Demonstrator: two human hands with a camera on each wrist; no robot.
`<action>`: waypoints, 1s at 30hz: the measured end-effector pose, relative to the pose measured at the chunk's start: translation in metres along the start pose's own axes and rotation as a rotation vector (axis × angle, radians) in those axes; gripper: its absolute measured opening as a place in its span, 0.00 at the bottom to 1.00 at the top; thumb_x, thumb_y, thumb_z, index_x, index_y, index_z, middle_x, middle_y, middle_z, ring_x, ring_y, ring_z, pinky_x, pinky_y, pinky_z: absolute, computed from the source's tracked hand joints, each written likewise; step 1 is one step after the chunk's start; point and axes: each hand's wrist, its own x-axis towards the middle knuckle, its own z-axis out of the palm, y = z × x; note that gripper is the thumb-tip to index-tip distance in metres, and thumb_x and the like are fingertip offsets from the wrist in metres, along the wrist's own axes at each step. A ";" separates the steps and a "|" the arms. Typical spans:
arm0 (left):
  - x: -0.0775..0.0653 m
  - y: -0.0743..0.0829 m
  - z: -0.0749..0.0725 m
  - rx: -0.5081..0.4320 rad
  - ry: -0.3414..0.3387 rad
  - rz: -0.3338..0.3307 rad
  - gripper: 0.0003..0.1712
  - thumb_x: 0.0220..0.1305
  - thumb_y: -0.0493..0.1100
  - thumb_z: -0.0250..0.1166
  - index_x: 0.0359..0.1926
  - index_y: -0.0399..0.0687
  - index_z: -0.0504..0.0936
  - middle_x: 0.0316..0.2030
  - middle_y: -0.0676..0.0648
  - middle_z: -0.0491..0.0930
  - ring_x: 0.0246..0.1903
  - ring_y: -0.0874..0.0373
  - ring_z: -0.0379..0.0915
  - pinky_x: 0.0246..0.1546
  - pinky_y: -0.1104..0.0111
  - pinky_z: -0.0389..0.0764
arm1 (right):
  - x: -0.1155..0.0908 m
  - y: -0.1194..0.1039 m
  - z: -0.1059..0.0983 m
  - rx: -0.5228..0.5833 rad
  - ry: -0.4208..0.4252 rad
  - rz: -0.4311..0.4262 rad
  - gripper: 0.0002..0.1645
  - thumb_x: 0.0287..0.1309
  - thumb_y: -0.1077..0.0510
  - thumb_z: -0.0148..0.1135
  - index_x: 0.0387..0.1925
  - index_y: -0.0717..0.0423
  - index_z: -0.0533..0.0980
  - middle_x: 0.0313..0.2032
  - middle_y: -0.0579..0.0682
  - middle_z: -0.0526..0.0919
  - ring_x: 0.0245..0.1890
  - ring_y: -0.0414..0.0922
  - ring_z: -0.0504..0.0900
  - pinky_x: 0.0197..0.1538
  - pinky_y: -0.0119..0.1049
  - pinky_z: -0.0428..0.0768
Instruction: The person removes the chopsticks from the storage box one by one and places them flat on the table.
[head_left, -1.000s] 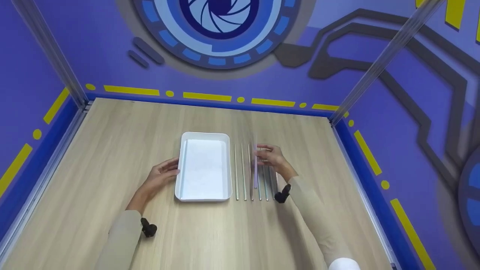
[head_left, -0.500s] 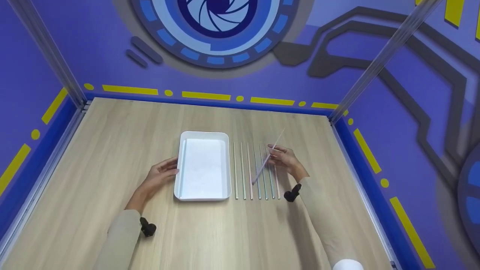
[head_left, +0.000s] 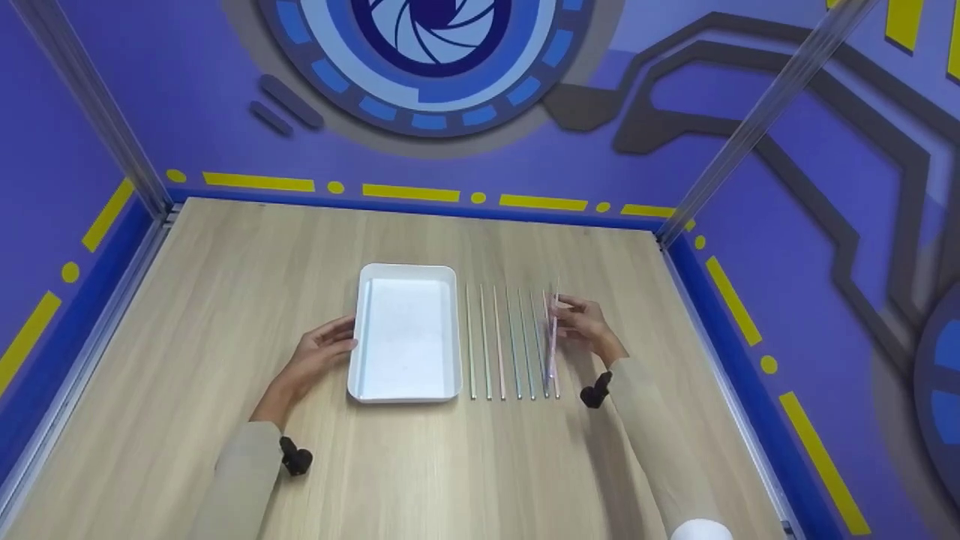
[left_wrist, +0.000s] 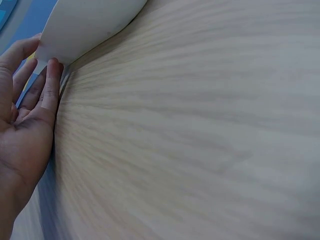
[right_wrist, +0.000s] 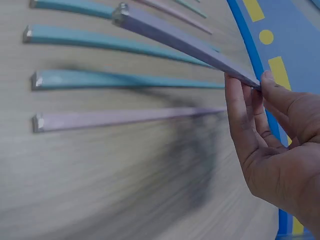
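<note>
A white rectangular tray lies on the wooden table. My left hand touches its left side, fingers and thumb fairly straight against the outer wall in the left wrist view. With thumb and fingertips, my right hand pinches a purple chopstick that has a silver square end. It is held above the right end of a row of chopsticks. A lilac chopstick and a blue one lie below it on the table. In the head view the held chopstick partly overlaps those under it.
Several more chopsticks lie parallel right of the tray, including a pink one and a pale one nearest the tray. Purple-blue panels enclose the back and sides of the table.
My right hand has moved right with the purple chopstick, which tilted and now points nearly along the row. The left hand has stayed at the tray.
</note>
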 end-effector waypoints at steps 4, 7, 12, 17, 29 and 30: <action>0.000 0.001 0.000 0.009 0.006 -0.006 0.37 0.69 0.45 0.69 0.75 0.47 0.67 0.74 0.41 0.67 0.73 0.46 0.63 0.62 0.77 0.78 | 0.000 0.011 -0.008 -0.081 0.029 -0.004 0.31 0.70 0.62 0.63 0.70 0.66 0.68 0.47 0.59 0.84 0.36 0.41 0.85 0.38 0.31 0.86; -0.001 0.001 0.000 0.009 0.009 -0.008 0.37 0.69 0.45 0.69 0.75 0.47 0.66 0.74 0.40 0.67 0.73 0.45 0.63 0.62 0.77 0.78 | 0.001 0.019 -0.013 -0.143 0.058 -0.011 0.30 0.69 0.62 0.63 0.69 0.68 0.70 0.46 0.60 0.84 0.34 0.41 0.83 0.35 0.29 0.84; 0.000 0.000 0.000 0.004 0.006 -0.002 0.37 0.69 0.44 0.68 0.75 0.46 0.66 0.74 0.40 0.67 0.73 0.45 0.63 0.61 0.77 0.79 | 0.000 0.030 -0.014 -0.225 0.100 -0.019 0.28 0.69 0.61 0.64 0.67 0.66 0.72 0.50 0.64 0.85 0.37 0.44 0.86 0.36 0.29 0.86; 0.000 -0.001 0.001 -0.008 0.004 0.010 0.38 0.68 0.44 0.69 0.75 0.45 0.67 0.73 0.39 0.67 0.73 0.44 0.64 0.61 0.77 0.79 | 0.000 0.038 -0.012 -0.252 0.126 -0.040 0.26 0.69 0.60 0.65 0.66 0.63 0.75 0.48 0.63 0.86 0.37 0.43 0.86 0.38 0.30 0.88; 0.000 -0.001 0.000 0.005 0.024 0.026 0.37 0.68 0.44 0.69 0.74 0.43 0.68 0.72 0.38 0.68 0.70 0.48 0.67 0.60 0.78 0.79 | -0.004 0.033 -0.002 -0.383 0.248 -0.061 0.22 0.65 0.60 0.69 0.58 0.62 0.81 0.46 0.63 0.89 0.35 0.46 0.90 0.36 0.33 0.90; 0.000 -0.001 0.000 0.007 0.020 0.030 0.37 0.68 0.44 0.69 0.74 0.43 0.67 0.72 0.37 0.68 0.70 0.48 0.68 0.60 0.78 0.79 | -0.003 0.032 -0.001 -0.405 0.259 -0.059 0.21 0.64 0.60 0.69 0.58 0.62 0.82 0.45 0.63 0.89 0.34 0.46 0.90 0.35 0.33 0.90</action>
